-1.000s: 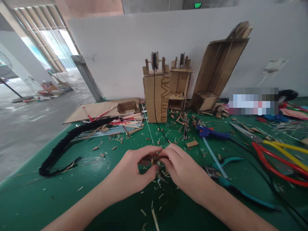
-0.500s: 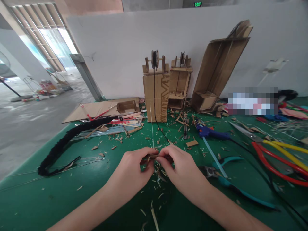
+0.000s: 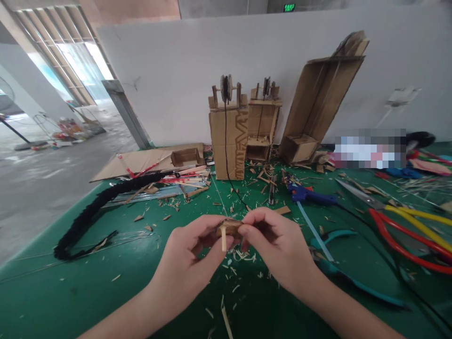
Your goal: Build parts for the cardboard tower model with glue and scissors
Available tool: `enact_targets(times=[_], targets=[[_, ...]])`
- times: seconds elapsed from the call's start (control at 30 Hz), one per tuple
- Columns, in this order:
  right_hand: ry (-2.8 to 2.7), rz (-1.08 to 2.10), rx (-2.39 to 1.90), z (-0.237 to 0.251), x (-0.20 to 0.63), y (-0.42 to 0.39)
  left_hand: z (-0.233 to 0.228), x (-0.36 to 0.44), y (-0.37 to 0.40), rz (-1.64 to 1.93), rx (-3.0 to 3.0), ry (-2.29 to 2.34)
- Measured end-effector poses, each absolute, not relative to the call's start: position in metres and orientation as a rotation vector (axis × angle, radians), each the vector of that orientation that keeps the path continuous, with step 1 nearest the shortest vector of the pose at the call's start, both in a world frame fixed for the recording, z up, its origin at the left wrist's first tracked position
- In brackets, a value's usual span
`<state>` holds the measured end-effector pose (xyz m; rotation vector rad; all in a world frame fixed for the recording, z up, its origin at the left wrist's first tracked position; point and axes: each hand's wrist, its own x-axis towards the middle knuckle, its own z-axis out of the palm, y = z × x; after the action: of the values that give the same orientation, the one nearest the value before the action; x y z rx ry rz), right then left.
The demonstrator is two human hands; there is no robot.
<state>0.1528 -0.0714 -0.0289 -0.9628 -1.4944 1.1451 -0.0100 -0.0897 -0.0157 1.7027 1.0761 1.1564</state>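
two hands are meeting above the green desk (image 3: 70,292) in the head view. left hand (image 3: 189,256) and right hand (image 3: 275,245) are each pinching one small cardboard piece (image 3: 230,227) between thumb and fingertips, grip closed on it from either side. a thin wooden stick (image 3: 223,241) is pointing down from the piece. wood shavings (image 3: 243,256) are lying just beneath the grip, teal pliers (image 3: 328,249) are sitting to its right, and a cardboard tower (image 3: 229,139) is standing well beyond it.

Green felt-covered work table (image 3: 52,292): strewn with pale wood shavings (image 3: 243,256); black fuzzy cord (image 3: 95,207), blue glue gun (image 3: 307,194), teal-handled pliers (image 3: 335,263), upright brown cardboard tower (image 3: 228,139).
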Motion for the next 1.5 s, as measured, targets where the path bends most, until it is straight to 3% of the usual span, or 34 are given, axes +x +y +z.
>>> enact_targets(times=[0.23,0.4,0.77,1.0,1.23,1.5], targets=[[-1.267,1.251,-0.788,-0.029,0.145,-0.078,-0.014,-0.010,-0.092,1.254,1.445,1.056],[-1.298,1.145,-0.729,-0.032,0.141,-0.081,-0.016,-0.011,-0.092,1.251,1.335,1.013],[-1.906,0.169,-0.598,-0.026,0.159,-0.083,-0.014,-0.012,-0.095,1.317,1.393,1.044],[-1.905,0.227,-0.606,-0.027,0.158,-0.081,-0.017,-0.013,-0.094,1.345,1.377,0.998],[-2.156,-0.041,-0.562,-0.025,0.168,-0.084,-0.012,-0.011,-0.093,1.310,1.565,1.114],[-2.072,0.220,-0.616,-0.022,0.166,-0.080,-0.011,-0.013,-0.096,1.295,1.629,1.132]])
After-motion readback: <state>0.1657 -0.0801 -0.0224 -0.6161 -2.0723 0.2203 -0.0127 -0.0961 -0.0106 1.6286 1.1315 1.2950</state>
